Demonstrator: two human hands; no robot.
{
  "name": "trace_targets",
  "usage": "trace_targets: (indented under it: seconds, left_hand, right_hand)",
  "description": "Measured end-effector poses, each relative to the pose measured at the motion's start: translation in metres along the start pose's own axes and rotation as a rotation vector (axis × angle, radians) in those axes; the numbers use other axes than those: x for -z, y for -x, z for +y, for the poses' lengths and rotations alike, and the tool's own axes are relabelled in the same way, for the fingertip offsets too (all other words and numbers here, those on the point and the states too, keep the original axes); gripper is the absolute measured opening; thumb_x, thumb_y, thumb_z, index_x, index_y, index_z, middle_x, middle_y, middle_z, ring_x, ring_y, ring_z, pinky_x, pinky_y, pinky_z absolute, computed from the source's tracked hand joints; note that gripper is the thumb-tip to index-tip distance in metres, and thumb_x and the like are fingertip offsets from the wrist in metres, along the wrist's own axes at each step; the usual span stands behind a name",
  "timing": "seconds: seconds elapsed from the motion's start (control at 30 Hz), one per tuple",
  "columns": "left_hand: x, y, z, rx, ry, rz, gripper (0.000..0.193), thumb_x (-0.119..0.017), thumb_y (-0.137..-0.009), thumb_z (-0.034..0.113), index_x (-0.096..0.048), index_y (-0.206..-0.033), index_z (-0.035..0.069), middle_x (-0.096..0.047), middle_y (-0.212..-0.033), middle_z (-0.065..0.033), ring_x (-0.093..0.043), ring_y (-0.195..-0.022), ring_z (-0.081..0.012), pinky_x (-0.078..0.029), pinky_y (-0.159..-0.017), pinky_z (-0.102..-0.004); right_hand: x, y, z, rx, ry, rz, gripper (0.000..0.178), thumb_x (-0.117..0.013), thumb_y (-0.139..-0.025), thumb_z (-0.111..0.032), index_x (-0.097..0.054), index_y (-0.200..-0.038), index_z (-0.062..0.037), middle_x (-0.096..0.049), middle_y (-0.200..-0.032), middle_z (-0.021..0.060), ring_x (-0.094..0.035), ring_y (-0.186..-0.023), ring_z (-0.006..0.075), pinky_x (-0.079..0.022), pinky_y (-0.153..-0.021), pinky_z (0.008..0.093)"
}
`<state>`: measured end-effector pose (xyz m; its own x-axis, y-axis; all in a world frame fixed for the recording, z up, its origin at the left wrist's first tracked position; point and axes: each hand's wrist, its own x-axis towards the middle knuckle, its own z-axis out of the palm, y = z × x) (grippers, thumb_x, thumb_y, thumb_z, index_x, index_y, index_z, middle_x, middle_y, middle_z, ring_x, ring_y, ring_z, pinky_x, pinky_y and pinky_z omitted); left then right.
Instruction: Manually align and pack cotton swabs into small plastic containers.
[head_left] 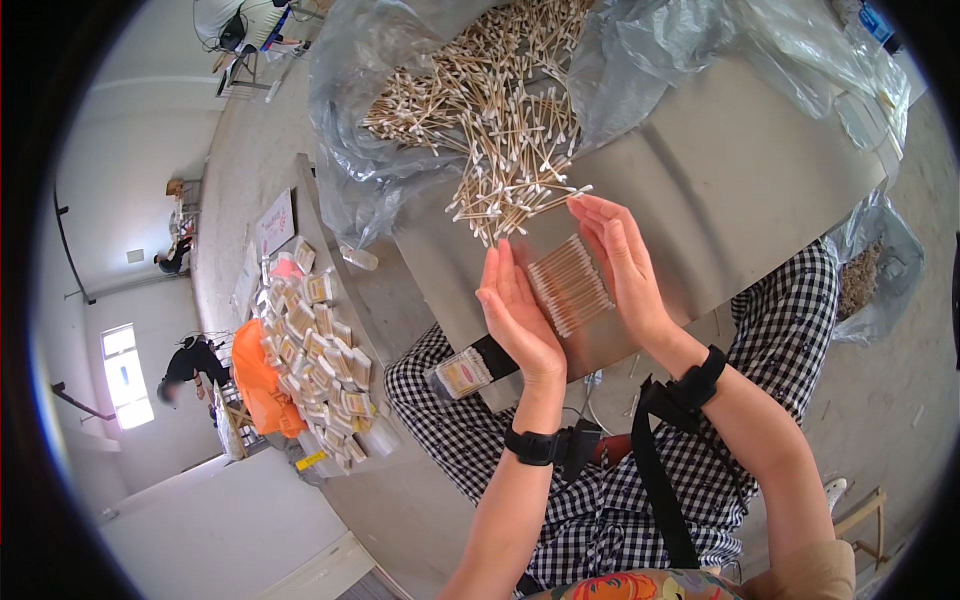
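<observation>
A neat row of cotton swabs (572, 286) lies side by side on the metal table (740, 175), close to its near edge. My left hand (522, 320) stands on its left side, palm turned inward, fingers stretched out. On the other side, my right hand (630, 268) faces it with straight fingers, their tips near the loose swabs. Neither hand grips anything; I cannot tell whether the palms touch the swab ends. Just beyond my fingertips spreads a large heap of loose cotton swabs (500, 120), pointing every way.
Clear plastic sheeting (650, 75) surrounds the heap. A filled swab packet (463, 373) rests at the table's near left corner. Many packets (325, 350) and an orange bag (262, 378) cover a side table. A plastic bag (880, 285) hangs right. Another person (190, 362) is far left.
</observation>
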<state>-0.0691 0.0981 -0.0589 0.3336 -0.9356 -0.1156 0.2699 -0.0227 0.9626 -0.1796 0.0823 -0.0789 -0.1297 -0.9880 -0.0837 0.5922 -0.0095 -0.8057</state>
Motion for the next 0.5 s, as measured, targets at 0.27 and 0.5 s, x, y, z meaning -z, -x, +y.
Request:
trace_targets:
  seconds: [0.27, 0.5]
  left_hand:
    - [-0.005, 0.01, -0.001, -0.04, -0.083, -0.061, 0.077, -0.026, -0.105, 0.058, -0.032, -0.149, -0.004, -0.033, -0.156, -0.0222, -0.026, -0.149, -0.0292, -0.019, -0.123, -0.0417]
    - [0.007, 0.001, 0.004, -0.051, -0.071, -0.014, 0.076, -0.027, -0.105, 0.057, -0.033, -0.149, -0.005, -0.034, -0.156, -0.0222, -0.027, -0.148, -0.0287, -0.021, -0.122, -0.041]
  right_hand:
    - [0.001, 0.01, -0.003, 0.016, 0.142, -0.073, 0.054, -0.037, -0.108, -0.041, -0.044, -0.14, 0.002, -0.047, -0.146, 0.0159, -0.039, -0.141, 0.0239, -0.026, -0.118, 0.0383]
    - [0.008, 0.002, -0.008, 0.045, 0.024, 0.008, 0.056, -0.037, -0.108, -0.044, -0.043, -0.141, 0.0008, -0.048, -0.145, 0.0167, -0.039, -0.141, 0.0244, -0.027, -0.118, 0.0382]
